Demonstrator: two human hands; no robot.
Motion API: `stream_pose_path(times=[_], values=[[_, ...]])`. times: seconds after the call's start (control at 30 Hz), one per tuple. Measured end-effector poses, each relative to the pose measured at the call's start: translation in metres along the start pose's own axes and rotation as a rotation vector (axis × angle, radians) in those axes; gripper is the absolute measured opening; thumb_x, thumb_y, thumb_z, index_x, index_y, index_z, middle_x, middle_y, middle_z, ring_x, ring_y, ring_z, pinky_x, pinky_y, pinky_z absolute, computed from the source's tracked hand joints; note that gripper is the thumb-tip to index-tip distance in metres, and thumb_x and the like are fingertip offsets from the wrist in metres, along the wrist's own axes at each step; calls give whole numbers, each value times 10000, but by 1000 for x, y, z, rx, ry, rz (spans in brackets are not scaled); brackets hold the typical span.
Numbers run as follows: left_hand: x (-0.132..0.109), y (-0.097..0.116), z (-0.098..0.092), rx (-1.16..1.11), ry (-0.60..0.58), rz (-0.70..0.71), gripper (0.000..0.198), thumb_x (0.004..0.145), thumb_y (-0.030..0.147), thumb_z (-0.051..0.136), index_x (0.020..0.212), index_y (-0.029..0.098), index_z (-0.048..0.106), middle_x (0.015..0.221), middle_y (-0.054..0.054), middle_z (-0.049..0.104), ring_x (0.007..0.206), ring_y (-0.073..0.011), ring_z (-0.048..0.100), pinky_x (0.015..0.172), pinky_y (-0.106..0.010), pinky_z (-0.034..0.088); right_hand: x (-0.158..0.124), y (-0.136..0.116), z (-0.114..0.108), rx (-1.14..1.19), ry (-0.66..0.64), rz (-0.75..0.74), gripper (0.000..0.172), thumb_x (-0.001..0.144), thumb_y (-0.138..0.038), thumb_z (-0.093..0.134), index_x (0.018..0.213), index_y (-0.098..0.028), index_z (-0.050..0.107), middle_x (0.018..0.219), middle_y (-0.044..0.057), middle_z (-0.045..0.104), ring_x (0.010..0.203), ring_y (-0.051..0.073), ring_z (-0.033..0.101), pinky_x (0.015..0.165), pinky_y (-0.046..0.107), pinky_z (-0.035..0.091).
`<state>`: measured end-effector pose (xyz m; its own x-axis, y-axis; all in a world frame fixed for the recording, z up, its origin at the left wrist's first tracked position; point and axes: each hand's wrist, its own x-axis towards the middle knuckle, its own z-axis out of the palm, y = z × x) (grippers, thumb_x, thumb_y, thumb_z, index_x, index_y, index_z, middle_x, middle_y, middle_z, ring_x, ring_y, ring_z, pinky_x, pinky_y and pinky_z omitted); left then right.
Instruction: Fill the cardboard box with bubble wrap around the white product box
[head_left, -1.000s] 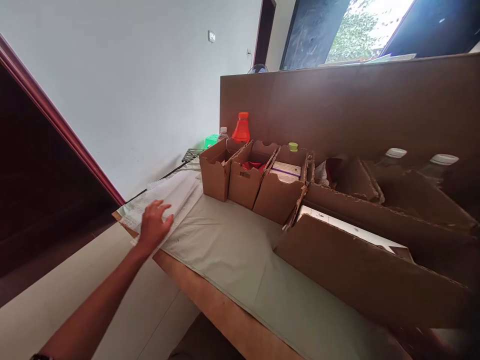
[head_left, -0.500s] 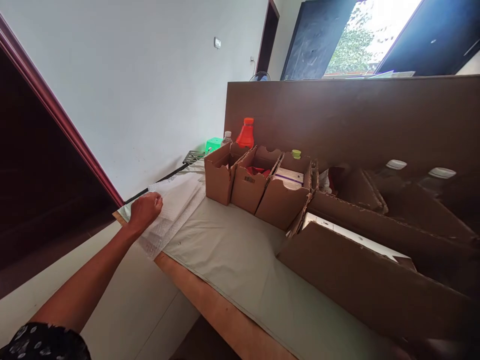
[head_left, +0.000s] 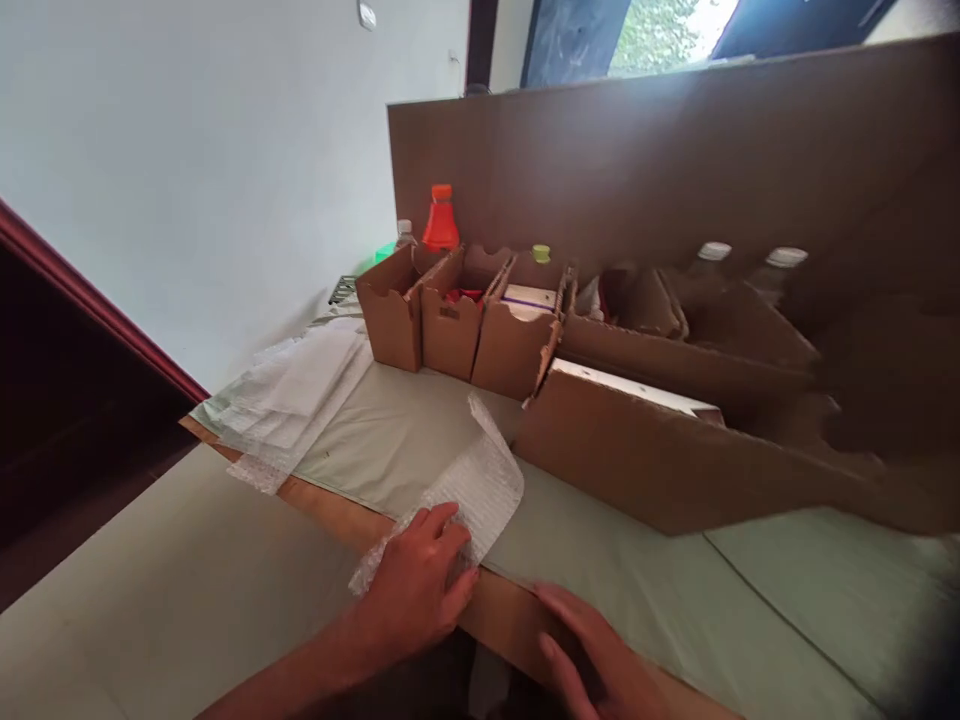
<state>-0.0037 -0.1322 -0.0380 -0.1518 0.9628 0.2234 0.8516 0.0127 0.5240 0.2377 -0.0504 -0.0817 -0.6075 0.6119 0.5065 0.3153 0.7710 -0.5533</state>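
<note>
My left hand (head_left: 420,570) is closed on a sheet of bubble wrap (head_left: 487,490) at the table's front edge. The sheet's far end curls up off the cloth, and its near part lies under my fingers. To the right, my right hand (head_left: 600,650) is apart from the sheet, with thumb and fingers spread and nothing in them. It hovers by the wooden table edge (head_left: 510,610). A pile of bubble wrap sheets (head_left: 300,385) lies on the table's left end, partly hanging over the edge.
Cardboard bins (head_left: 450,335) stand in a row at the back, one holding white boxes (head_left: 529,300). A long cardboard box (head_left: 622,440) is on the right. Behind them are a red bottle (head_left: 441,222), clear bottles with white caps (head_left: 786,260) and a tall cardboard panel (head_left: 600,170).
My left hand has come from the pile toward me and to the right, bringing one bubble wrap sheet. My right hand has come into view. The camera has tilted down and turned right.
</note>
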Motion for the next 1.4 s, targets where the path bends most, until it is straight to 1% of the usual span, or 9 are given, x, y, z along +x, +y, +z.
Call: stream_pose_path(times=[0.1, 0.23, 0.4, 0.5, 0.73, 0.93, 1.07, 1.2, 1.4], values=[[-8, 8, 6, -104, 7, 28, 304, 865, 235, 625, 1156, 170, 684, 1346, -177, 662, 1189, -299, 681, 972, -457, 598, 16, -21, 4, -75, 26, -64, 370, 968, -162, 544, 1331, -221, 583, 1174, 86, 749, 1056, 205, 732, 902, 325, 628], [-23, -17, -16, -145, 137, 18, 212, 931, 259, 578, 1079, 207, 721, 1251, -123, 719, 1104, -243, 720, 936, -390, 618, 20, -44, 9, -166, -50, -113, 399, 931, -69, 491, 1289, -195, 616, 1260, 132, 705, 1132, 235, 680, 904, 393, 612], [-48, -49, -41, -101, 165, -146, 210, 954, 334, 575, 1035, 236, 741, 1154, -85, 755, 1052, -239, 727, 751, -311, 650, 8, -73, 53, -188, -226, -270, 422, 943, -114, 518, 1341, -211, 622, 1399, 142, 640, 1335, 305, 550, 1009, 489, 541], [-60, -53, -44, -106, 148, -170, 194, 943, 348, 587, 1005, 246, 739, 1066, -66, 776, 962, -227, 745, 738, -306, 649, 11, -84, 75, -146, -179, -267, 313, 977, -137, 517, 1245, -198, 669, 1335, 135, 685, 1295, 302, 582, 1016, 494, 528], [-77, -55, -56, -119, 152, -98, 367, 897, 190, 517, 1198, 296, 698, 1243, -53, 734, 1136, -235, 717, 938, -343, 617, 15, -95, 52, 392, 16, 77, 269, 990, -143, 535, 1181, -261, 681, 1126, 52, 764, 1014, 192, 724, 881, 333, 589], [-83, -36, -52, -263, 25, -19, 586, 863, 150, 535, 1419, 335, 544, 1444, -46, 627, 1323, -227, 611, 1023, -320, 570, 1, -95, 37, 678, -42, 511, 217, 1014, -334, 565, 1075, -275, 765, 959, 13, 774, 886, 182, 727, 808, 257, 581], [-73, -23, -32, -331, 59, -97, 334, 878, 254, 620, 1204, 266, 694, 1210, -67, 757, 1115, -233, 730, 940, -324, 610, -1, -91, 42, 774, -66, 670, 302, 1007, -459, 561, 1089, -242, 755, 887, 28, 741, 833, 180, 703, 760, 259, 571], [-61, -17, -20, -385, 83, -233, 176, 875, 343, 636, 968, 244, 748, 879, -25, 790, 811, -214, 765, 699, -280, 632, -1, -87, 41, 858, -14, 737, 438, 970, -501, 596, 1328, -249, 614, 977, 58, 736, 874, 196, 707, 777, 302, 586], [-56, -23, -27, -466, 61, -164, 152, 861, 250, 592, 836, 253, 742, 885, -33, 784, 917, -220, 768, 793, -287, 618, 3, -76, 16, 577, -42, 641, 552, 901, -354, 654, 1428, -247, 531, 1168, 93, 728, 892, 198, 694, 844, 363, 588]])
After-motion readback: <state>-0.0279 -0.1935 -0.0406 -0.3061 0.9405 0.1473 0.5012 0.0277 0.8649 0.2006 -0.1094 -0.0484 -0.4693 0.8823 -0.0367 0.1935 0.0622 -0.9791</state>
